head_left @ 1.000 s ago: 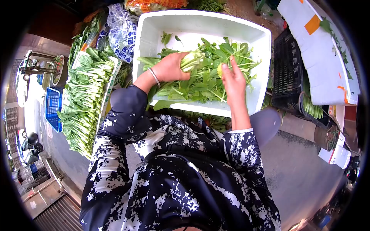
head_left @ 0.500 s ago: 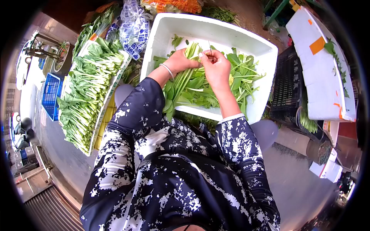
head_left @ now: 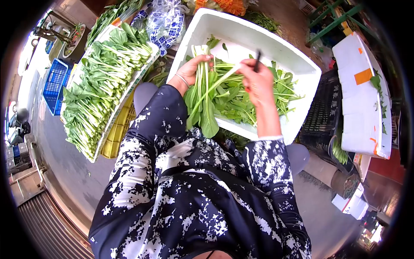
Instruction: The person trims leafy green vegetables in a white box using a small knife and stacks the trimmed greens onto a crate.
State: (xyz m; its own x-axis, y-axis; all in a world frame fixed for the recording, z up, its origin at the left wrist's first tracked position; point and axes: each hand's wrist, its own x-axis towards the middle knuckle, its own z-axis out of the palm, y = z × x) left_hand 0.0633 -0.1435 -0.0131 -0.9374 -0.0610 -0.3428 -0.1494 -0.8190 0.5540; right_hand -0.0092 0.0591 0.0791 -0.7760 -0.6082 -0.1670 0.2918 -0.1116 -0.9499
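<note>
My left hand (head_left: 190, 71), with a bracelet on its wrist, is closed around a bunch of leafy greens (head_left: 202, 84) whose pale stems point up and whose leaves hang down. My right hand (head_left: 258, 82) pinches the pale end of a single stalk (head_left: 225, 77), which slants down across the bunch. A dark, thin tool (head_left: 258, 61), blurred, sticks up from the right hand. Both hands are over a white foam box (head_left: 297, 49) that holds loose leaves and stems (head_left: 235, 97).
At left, bundled greens (head_left: 108, 82) lie in rows on a tray above a yellow crate (head_left: 118, 129); a blue crate (head_left: 55, 86) stands beyond. A black crate (head_left: 321, 112) and another foam box (head_left: 358, 95) are at right. Plastic bags (head_left: 166, 26) lie behind.
My hands came together at the bunch, then parted, the right moving right with one stalk. The bunch turned from sideways to hanging leaves-down. The view has shifted, moving the box right.
</note>
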